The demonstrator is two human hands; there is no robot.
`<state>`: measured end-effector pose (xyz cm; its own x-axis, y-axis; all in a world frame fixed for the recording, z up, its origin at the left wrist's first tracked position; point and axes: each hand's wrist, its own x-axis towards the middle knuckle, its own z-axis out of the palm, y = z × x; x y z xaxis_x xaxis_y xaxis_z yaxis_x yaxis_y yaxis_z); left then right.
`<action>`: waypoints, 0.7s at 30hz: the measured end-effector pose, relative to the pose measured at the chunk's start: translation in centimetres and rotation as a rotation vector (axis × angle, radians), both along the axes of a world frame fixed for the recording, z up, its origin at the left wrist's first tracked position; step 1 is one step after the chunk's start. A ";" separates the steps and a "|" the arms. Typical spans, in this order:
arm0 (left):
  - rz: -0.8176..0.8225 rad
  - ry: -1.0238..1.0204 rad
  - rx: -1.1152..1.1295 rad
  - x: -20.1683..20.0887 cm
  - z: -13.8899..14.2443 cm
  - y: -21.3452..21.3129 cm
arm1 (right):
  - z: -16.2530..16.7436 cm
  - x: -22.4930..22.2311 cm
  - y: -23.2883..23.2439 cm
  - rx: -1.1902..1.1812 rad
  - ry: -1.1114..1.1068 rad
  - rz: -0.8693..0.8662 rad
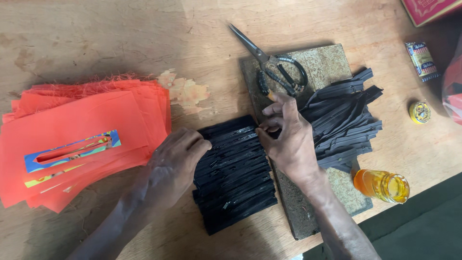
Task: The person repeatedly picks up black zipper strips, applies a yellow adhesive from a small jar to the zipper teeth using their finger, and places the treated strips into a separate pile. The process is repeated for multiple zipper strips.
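A neat row of black zipper strips (234, 175) lies on the wooden table in front of me. My left hand (174, 163) rests curled on its left edge, fingertips touching the upper strips. My right hand (288, 137) presses on the right upper edge of the same row, fingers pinching a strip. Right of that hand, a loose heap of black zippers (344, 123) sits on a brown board (327, 65). Scissors with black handles (272, 65) lie across the board's top.
A stack of orange cloth pieces (72, 139) with a multicoloured slit panel lies at the left. A small jar of yellow liquid (382, 185) lies at the board's right. A round tin (419, 111), a small packet (422, 60) and a red box corner (428, 9) sit far right.
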<state>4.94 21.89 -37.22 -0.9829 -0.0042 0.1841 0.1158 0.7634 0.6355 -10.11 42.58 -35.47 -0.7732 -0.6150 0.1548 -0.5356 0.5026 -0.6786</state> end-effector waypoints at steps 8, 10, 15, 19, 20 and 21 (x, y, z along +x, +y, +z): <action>0.019 0.005 -0.001 0.0 -5.7 1.7 | -5.8 0.2 1.9 0.026 0.059 0.026; 0.018 -0.015 -0.010 0.4 -5.9 1.9 | -5.8 0.6 1.8 0.025 0.118 0.054; 0.025 -0.083 -0.061 0.8 -6.8 2.7 | -6.6 1.1 2.5 0.061 0.162 0.065; 0.030 -0.075 -0.051 1.0 -6.9 2.9 | -6.7 1.1 2.5 0.067 0.210 0.048; 0.031 -0.073 -0.045 1.0 -6.9 2.6 | -6.6 1.2 2.4 0.037 0.229 0.056; 0.033 -0.061 -0.053 1.1 -6.8 2.4 | -6.5 1.3 2.4 0.007 0.248 0.064</action>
<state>6.04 24.25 -44.05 -0.9917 -0.0289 0.1250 0.0522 0.7989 0.5992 -8.82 44.98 -42.00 -0.6715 -0.6635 0.3299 -0.7160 0.4665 -0.5193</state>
